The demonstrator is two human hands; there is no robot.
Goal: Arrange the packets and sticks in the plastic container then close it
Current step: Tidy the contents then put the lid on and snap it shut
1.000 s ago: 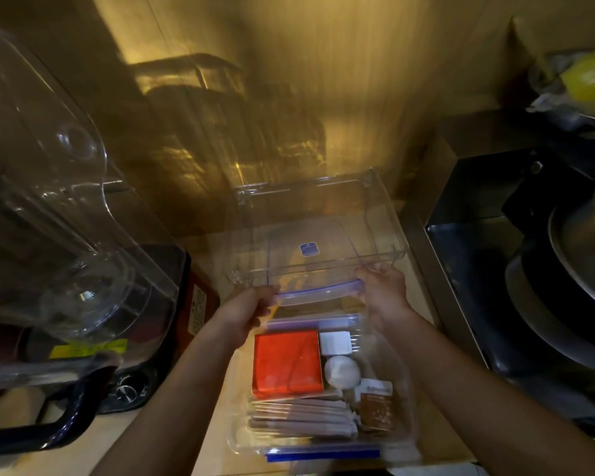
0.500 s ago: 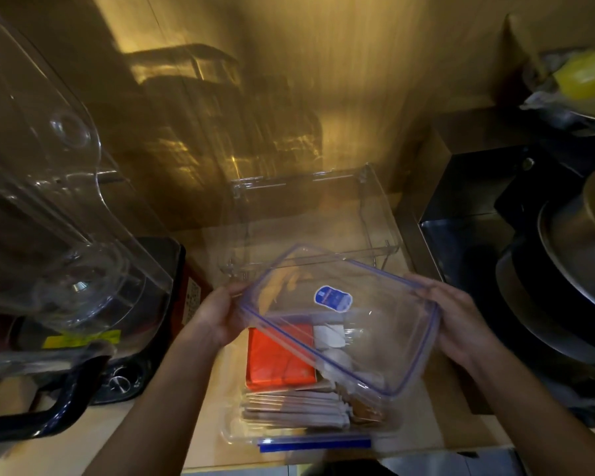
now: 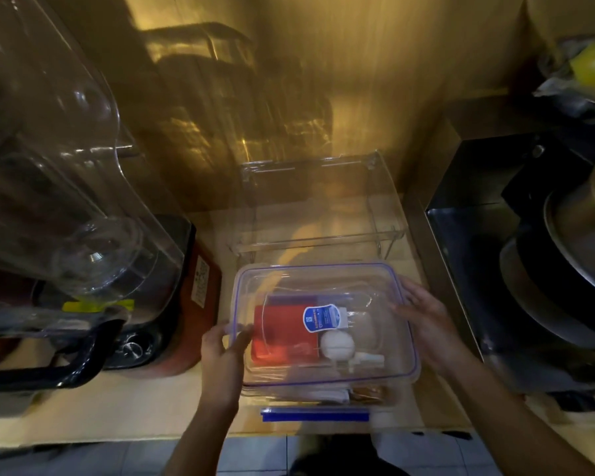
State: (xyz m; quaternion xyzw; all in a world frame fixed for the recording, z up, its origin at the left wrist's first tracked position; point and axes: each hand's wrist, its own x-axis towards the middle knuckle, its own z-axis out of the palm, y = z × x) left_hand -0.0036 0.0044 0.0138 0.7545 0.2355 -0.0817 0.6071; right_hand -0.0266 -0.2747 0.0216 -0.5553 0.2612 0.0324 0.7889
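Note:
A clear plastic lid (image 3: 323,280) with a purple seal and a blue sticker lies roughly level over the clear container (image 3: 385,400) on the counter. My left hand (image 3: 220,352) grips the lid's left edge. My right hand (image 3: 423,317) holds its right edge with fingers spread. Through the lid I see an orange-red packet (image 3: 275,338), a white round piece (image 3: 337,343) and, near the front, pale sticks (image 3: 323,395) and a brown packet (image 3: 368,393). The container's blue front clip (image 3: 315,414) sticks out flat toward me.
A clear acrylic rack (image 3: 320,197) stands just behind the container against the wall. A blender with a large clear jar (image 3: 59,173) and black handle fills the left. A dark metal unit with stacked pans (image 3: 571,269) sits at the right. The counter edge runs below the container.
Both hands lifted the lid from behind the container, tilted it over, and brought it down level above the contents. The right hand shifted from the lid's far edge to its right side.

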